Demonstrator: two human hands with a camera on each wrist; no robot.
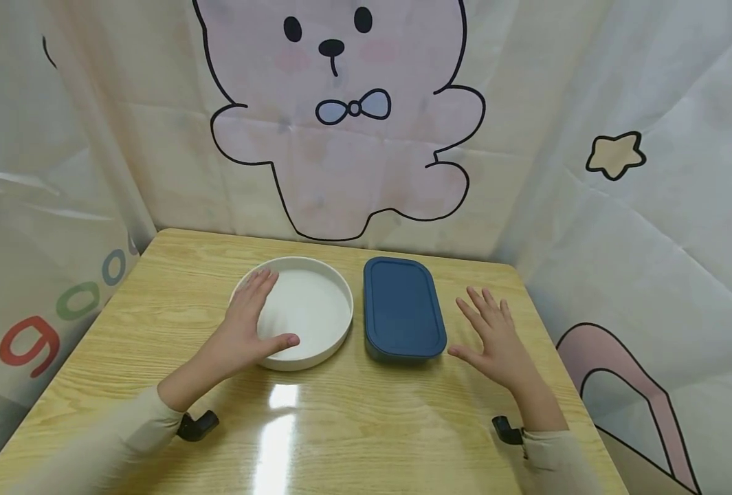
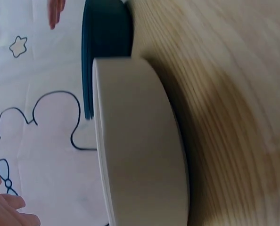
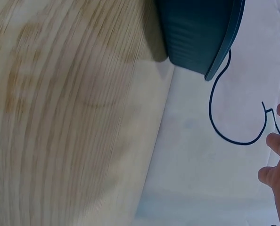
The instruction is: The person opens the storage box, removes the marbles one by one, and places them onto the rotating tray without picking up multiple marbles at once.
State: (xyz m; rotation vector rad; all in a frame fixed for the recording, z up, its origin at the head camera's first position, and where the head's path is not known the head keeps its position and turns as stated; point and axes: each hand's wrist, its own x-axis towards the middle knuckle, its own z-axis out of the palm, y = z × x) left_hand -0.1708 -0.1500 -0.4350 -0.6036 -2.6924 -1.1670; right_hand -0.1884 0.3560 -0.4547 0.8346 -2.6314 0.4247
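A round white shallow dish [image 1: 306, 313] with a low upright wall lies on the table. My left hand [image 1: 249, 323] hovers over its left side, fingers straight and thumb spread; the left wrist view shows these fingers [image 2: 10, 207] apart from the dish [image 2: 140, 141]. To the right of the dish sits a rectangular container with rounded corners and a dark blue lid [image 1: 404, 306]. Beyond the container's right side, my right hand [image 1: 495, 344] is held in the air with spread fingers, holding nothing. From the right wrist, the container [image 3: 199, 35] appears apart from the fingertips [image 3: 275, 141].
Both things stand on a light wood-grain table [image 1: 341, 426]. Printed curtains with a bear [image 1: 341, 151] hang behind the table and along both its sides. A black wrist mount [image 1: 197, 426] sits at the left cuff, another [image 1: 506, 431] at the right.
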